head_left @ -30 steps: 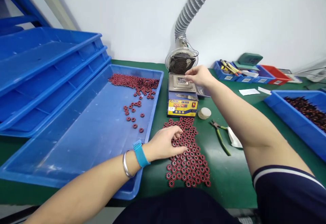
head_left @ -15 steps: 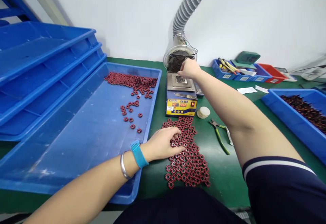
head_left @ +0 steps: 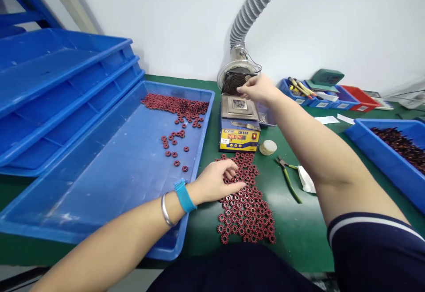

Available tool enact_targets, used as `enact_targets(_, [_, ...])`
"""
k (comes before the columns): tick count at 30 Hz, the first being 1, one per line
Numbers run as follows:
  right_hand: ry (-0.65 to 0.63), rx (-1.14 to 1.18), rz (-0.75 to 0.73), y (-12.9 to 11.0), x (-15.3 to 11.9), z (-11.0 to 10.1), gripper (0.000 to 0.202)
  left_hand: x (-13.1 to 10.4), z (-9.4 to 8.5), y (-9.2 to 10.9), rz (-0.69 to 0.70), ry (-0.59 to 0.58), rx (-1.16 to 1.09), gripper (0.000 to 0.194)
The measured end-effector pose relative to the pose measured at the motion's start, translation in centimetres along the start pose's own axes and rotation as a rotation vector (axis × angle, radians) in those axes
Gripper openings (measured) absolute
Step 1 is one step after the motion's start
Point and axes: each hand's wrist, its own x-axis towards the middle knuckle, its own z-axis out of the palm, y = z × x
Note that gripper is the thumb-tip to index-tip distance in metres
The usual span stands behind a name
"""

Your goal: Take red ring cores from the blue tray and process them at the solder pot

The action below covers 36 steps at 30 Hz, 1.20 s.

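My left hand (head_left: pixel 217 181) hovers over or rests on a spread of small red toothed rings (head_left: pixel 247 214), which look like motor stator cores. Its thumb is stretched apart from the half-curled fingers, and no part shows in its grasp. Above a blue and yellow solder pot (head_left: pixel 239 124) is my right hand (head_left: pixel 259 89), fingertips pinched together; whatever they hold is too small or hidden to make out. A small square of silvery, mottled surface (head_left: pixel 239 104) shows in the pot's metal top. Red digits glow on its front panel.
A fume hose (head_left: pixel 254 11) ends behind the pot. At left lies a blue tray (head_left: pixel 116 177) with more rings, beside stacked trays (head_left: pixel 66 79). On the right are a white round lid (head_left: pixel 268 147), green-handled cutters (head_left: pixel 288 179) and a blue bin (head_left: pixel 358 128) of dark parts.
My right hand has drawn slightly right from over the pot's top, uncovering more of its metal surface. My left hand stays among the rings. The whole view has shifted a little.
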Motion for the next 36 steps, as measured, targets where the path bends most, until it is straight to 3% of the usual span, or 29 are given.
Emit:
enact_targets(3, [-0.138, 0.372, 0.034, 0.6, -5.0, 0.3, 0.013, 0.4, -0.2, 0.6, -0.109, 0.136, -0.309, 0.036])
enact_targets(6, [-0.195, 0.526, -0.113, 2.0, -11.7, 2.0, 0.025, 0.9, -0.6, 1.1, -0.164, 0.252, -0.544, 0.038])
enact_targets(9, [-0.067, 0.47, -0.296, 3.1, -17.5, 3.8, 0.018, 1.0, -0.7, 1.3, -0.158, 0.269, -0.641, 0.036])
enact_targets(12, [0.079, 0.36, -0.454, 3.2, -20.8, 5.0, 0.009, 0.8, -0.7, 1.7, -0.124, 0.259, -0.615, 0.03])
enact_targets(15, [0.103, 0.314, -0.505, 3.4, -21.8, 5.0, 0.012, 0.6, -1.6, 2.4, -0.1, 0.197, -0.451, 0.025])
enact_targets(17, [0.11, 0.283, -0.494, 4.4, -21.7, 4.3, 0.015, 0.4, -3.4, 3.0, -0.063, 0.134, -0.199, 0.02])
enact_targets(19, [0.161, 0.275, -0.424, 6.5, -21.5, 3.2, 0.016, 0.1, -6.2, 3.1, -0.021, 0.117, 0.154, 0.012])
enact_targets(21, [0.222, 0.275, -0.287, 9.4, -21.4, 2.1, 0.014, -0.4, -9.8, 2.5, -0.042, 0.202, 0.51, 0.008])
enact_targets(23, [0.227, 0.257, -0.136, 12.7, -21.5, 1.2, 0.018, -0.8, -13.6, 0.7, -0.197, 0.282, 0.774, 0.006])
enact_targets(25, [0.165, 0.209, -0.041, 15.6, -21.9, 0.8, 0.024, -1.0, -16.9, -1.9, -0.339, 0.254, 0.928, 0.01])
enact_targets(28, [0.049, 0.141, -0.016, 18.0, -22.6, 1.0, 0.022, -0.8, -19.7, -6.2, -0.63, 0.13, 0.891, 0.012])
enact_targets(31, [-0.065, 0.057, -0.12, 18.1, -22.8, 1.6, 0.017, -0.6, -19.6, -8.4, -0.774, 0.042, 0.675, 0.013])
enact_targets(33, [-0.119, 0.016, -0.197, 17.6, -22.6, 2.1, 0.018, -0.7, -18.9, -8.3, -0.77, 0.046, 0.552, 0.017])
enact_targets(36, [-0.116, 0.006, -0.246, 17.2, -22.2, 3.0, 0.021, -1.1, -18.1, -6.6, -0.72, 0.092, 0.462, 0.025])
